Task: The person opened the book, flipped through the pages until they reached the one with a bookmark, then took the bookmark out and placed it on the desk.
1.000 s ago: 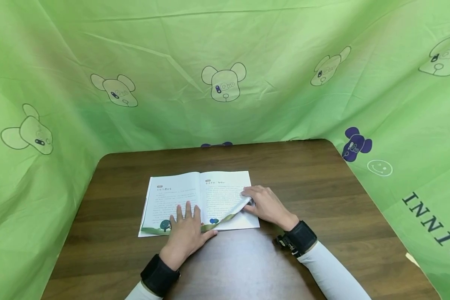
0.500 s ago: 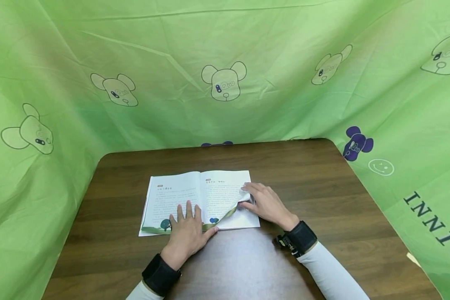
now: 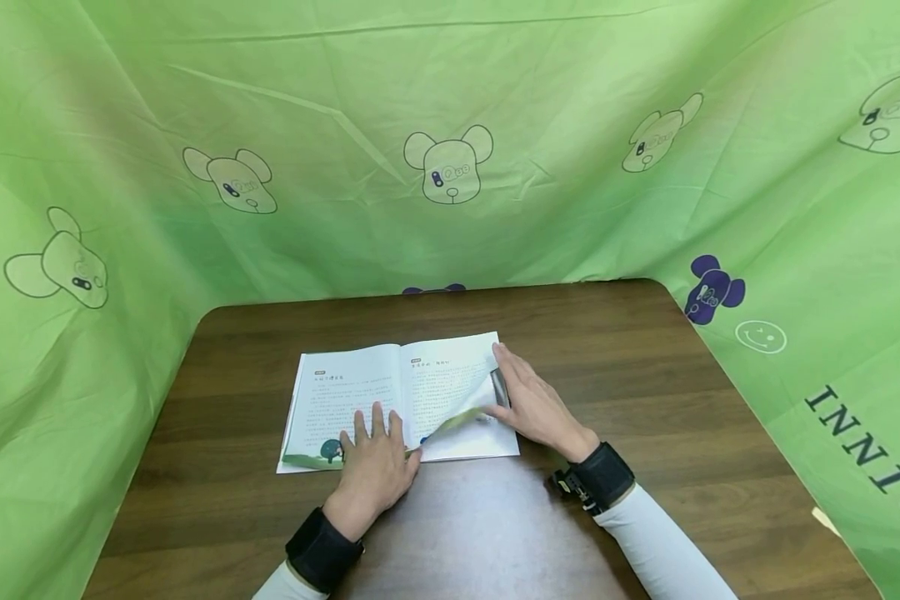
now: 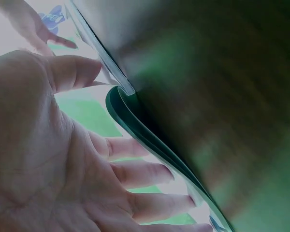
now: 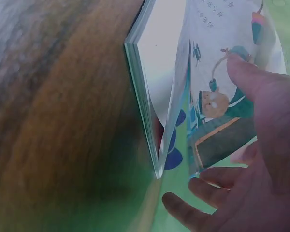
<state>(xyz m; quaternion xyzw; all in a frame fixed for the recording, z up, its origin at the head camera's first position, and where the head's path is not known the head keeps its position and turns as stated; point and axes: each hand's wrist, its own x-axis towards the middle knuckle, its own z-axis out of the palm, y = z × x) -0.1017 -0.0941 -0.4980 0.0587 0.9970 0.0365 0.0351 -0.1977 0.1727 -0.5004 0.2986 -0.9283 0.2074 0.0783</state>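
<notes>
An open book (image 3: 345, 408) lies on the wooden table, with printed text and a green illustrated strip along its bottom. My left hand (image 3: 376, 469) rests flat on the lower left page, fingers spread and thumb by the bottom edge near the spine. The right-hand page (image 3: 450, 367) is partly lifted, its lower outer corner bent up. My right hand (image 3: 532, 404) is at that page's outer edge, fingers extended and thumb against the underside. In the right wrist view the thumb touches the illustrated underside (image 5: 215, 104), and the other fingers extend past the page's edge.
The brown table (image 3: 630, 358) extends around the book. A green cloth (image 3: 345, 233) with bear-head outlines hangs behind and at both sides. Black bands (image 3: 602, 475) circle both wrists. A small pale object (image 3: 825, 520) sits at the table's right edge.
The right-hand page has risen farther, uncovering more of the page below. My right fingers have straightened and reach farther up its outer edge. My left thumb has drawn in slightly.
</notes>
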